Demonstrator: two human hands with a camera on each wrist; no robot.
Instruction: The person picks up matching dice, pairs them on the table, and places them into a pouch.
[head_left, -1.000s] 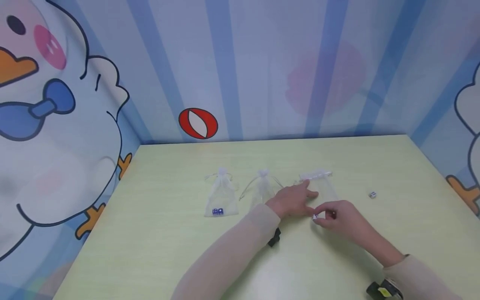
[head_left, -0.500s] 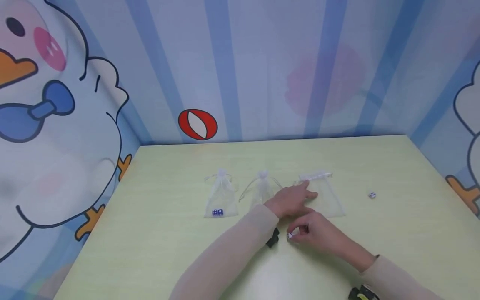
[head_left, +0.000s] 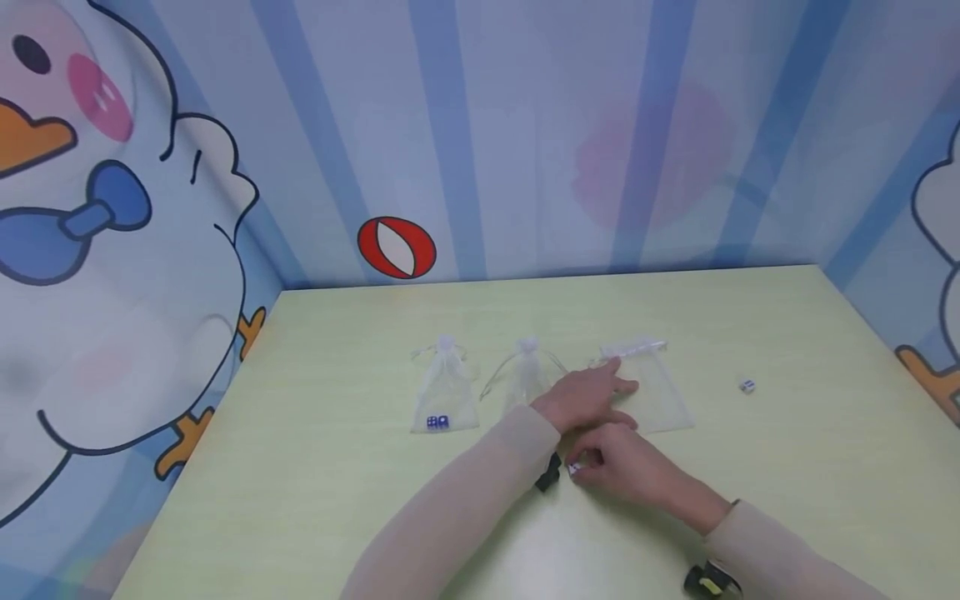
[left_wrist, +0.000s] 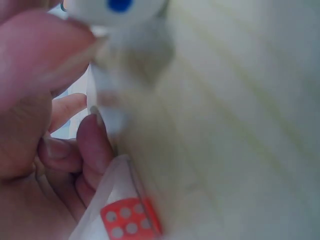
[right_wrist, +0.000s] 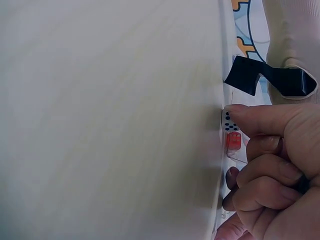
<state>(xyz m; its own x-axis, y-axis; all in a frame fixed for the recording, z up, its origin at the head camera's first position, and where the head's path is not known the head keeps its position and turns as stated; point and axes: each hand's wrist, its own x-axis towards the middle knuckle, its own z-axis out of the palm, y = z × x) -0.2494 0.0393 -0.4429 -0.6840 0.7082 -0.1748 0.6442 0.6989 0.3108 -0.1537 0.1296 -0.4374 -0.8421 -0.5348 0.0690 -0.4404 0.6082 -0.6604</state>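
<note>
My right hand [head_left: 622,461] pinches a small white die [head_left: 573,469] with blue pips between thumb and index finger, low over the table; its pips show in the right wrist view. Beside and partly behind it, my left hand [head_left: 588,400] rests with fingers stretched toward a flat sheer drawstring bag [head_left: 663,392], touching its left part. The left forearm partly covers the middle sheer bag [head_left: 528,375]. A red die [left_wrist: 130,220] with pale pips shows through that bag in the left wrist view.
A third sheer bag [head_left: 446,383] stands at left with blue dice [head_left: 437,422] inside. Another white die [head_left: 747,386] lies on the table [head_left: 300,500] at right. Black wrist cameras [head_left: 705,581] ride on both arms. A printed wall borders the far edge.
My right hand has moved left and toward me with the white die, from the flat bag's lower edge to below the left hand. The left hand has stayed in place.
</note>
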